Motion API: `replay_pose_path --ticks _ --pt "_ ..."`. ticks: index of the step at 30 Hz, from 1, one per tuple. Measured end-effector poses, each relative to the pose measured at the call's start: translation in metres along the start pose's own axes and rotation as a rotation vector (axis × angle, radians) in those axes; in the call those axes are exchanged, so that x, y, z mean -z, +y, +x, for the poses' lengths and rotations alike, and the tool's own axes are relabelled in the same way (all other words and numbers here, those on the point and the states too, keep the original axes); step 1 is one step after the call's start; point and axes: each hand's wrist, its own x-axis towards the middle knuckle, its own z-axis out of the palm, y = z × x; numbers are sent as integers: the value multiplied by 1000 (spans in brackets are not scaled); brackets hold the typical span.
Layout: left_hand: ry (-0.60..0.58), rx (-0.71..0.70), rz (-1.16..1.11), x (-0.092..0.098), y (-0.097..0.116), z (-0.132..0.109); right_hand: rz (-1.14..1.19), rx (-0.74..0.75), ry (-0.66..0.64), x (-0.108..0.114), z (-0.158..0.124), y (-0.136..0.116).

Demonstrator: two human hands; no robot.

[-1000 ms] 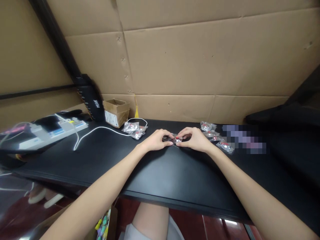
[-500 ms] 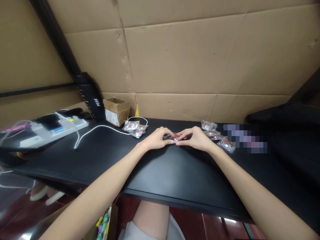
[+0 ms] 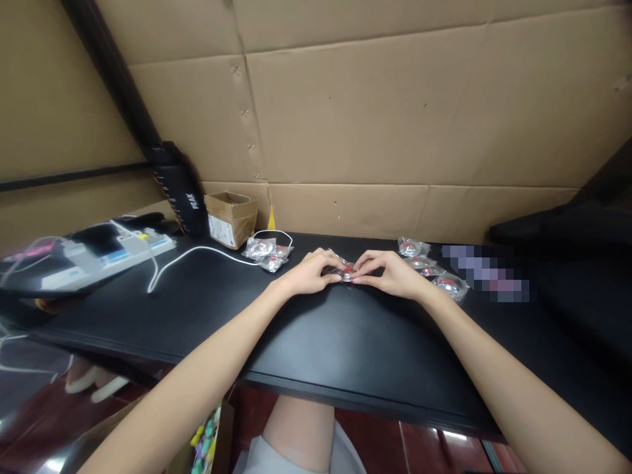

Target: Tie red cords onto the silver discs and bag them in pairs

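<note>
Between my two hands, over the black table, is a small silver and red item in a clear plastic bag (image 3: 348,270); its exact kind is too small to tell. My left hand (image 3: 318,270) pinches its left side with thumb and fingers. At its right edge, the thumb and fingertips of my right hand (image 3: 388,272) close on the bag. Similar bagged silver and red items (image 3: 450,286) lie to the right of my right hand. A small pile of the same bagged items (image 3: 268,253) rests left of my left hand.
A small open cardboard box (image 3: 231,218) stands at the back left, beside a black bag marked PEAK (image 3: 182,197). A white cable (image 3: 197,250) crosses the black table (image 3: 340,355) from a power strip (image 3: 108,260). Cardboard panels (image 3: 375,99) wall the back. Below, a box holds colourful pieces (image 3: 205,441).
My right hand has shifted slightly to the right, and more of the bagged item shows between my fingertips. My left hand stays almost in place.
</note>
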Motion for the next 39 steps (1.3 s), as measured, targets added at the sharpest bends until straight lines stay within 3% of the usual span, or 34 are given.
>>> replay_pose_path --ticks 7,12,19,25,32,39 --pt "-34 94 84 1 5 -2 -117 -2 123 -9 1 2" --pt "-78 106 65 2 7 -1 -224 -135 263 -17 2 8" --pt "-22 97 16 0 12 0 -197 -262 217 -21 4 8" --pt "-3 58 -1 -1 8 0 -31 -269 160 -16 5 2" --pt "21 37 19 -3 6 0 -16 -305 232 -19 6 6" --pt "3 70 96 2 2 -1 179 -366 231 -31 10 13"
